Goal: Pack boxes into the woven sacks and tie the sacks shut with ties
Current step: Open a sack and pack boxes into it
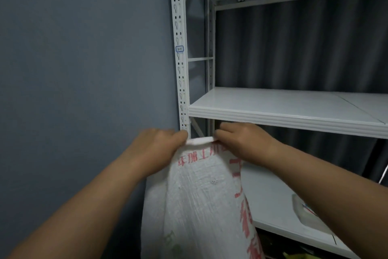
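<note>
Woven sack (201, 200) hangs between my two hands, held up by its top edge in front of the white rack (289, 109). My left hand (159, 143) pinches the left corner of the folded rim, and my right hand (245, 141) pinches the right corner, a short stretch of rim taut between them. My fingertips are hidden behind the fabric. The red print is creased and only partly readable. The sack's bottom runs out of view below. Under my right forearm a pale packet (308, 212) lies on the lower shelf, half covered.
</note>
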